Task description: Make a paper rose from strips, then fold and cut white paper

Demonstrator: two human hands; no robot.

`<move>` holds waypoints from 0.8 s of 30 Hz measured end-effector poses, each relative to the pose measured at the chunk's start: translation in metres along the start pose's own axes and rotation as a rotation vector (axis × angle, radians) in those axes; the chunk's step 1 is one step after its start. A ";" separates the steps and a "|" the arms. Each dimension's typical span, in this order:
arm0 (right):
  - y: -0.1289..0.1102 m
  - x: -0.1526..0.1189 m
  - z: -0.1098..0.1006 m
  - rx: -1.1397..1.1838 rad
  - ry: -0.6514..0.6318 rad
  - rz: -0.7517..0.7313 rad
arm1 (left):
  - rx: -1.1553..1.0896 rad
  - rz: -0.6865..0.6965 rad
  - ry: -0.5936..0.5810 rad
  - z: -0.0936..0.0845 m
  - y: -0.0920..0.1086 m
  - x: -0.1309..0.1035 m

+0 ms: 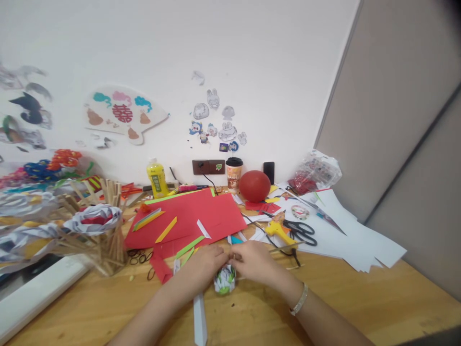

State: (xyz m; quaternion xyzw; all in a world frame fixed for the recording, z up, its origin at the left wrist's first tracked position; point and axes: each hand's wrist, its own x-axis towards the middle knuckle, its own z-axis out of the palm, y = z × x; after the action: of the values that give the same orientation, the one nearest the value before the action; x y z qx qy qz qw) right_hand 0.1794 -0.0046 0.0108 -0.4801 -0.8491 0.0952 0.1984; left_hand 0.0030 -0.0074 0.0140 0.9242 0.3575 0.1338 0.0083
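Observation:
A small ball-shaped paper flower (225,279) of folded white and green paper is held just above the wooden table. My left hand (208,262) is closed at its far left edge, fingers bent in a pinch. My right hand (250,259) meets it from the other side, thumb and fingers pinched together at the flower's top. The fingertips hide exactly what they grip. A white paper strip (200,321) comes out from under my left forearm toward the near edge. Thin sticks (284,247) show behind my right wrist.
Red paper sheets (212,218) and folded strips lie ahead. To the right are a yellow glue gun (280,232), black scissors (300,231), a red balloon (255,186) and white paper (374,242). Finished paper flowers (94,219) on wooden sticks crowd the left; a yellow bottle (157,179) stands behind.

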 end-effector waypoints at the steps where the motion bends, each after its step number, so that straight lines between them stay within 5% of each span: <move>1: 0.000 0.000 0.001 -0.021 -0.001 -0.014 | -0.011 -0.005 -0.011 0.000 0.000 0.000; 14: 0.003 -0.001 0.008 -0.058 -0.040 -0.059 | -0.300 -0.022 -0.035 -0.001 -0.002 0.002; 24: -0.001 0.000 0.006 -0.097 0.047 -0.094 | -0.196 -0.105 -0.061 -0.008 -0.007 -0.002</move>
State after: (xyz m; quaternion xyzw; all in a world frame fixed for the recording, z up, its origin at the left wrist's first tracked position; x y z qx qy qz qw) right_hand 0.1766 -0.0049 0.0059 -0.4509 -0.8695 0.0331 0.1990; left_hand -0.0045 -0.0042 0.0209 0.9027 0.3901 0.1392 0.1164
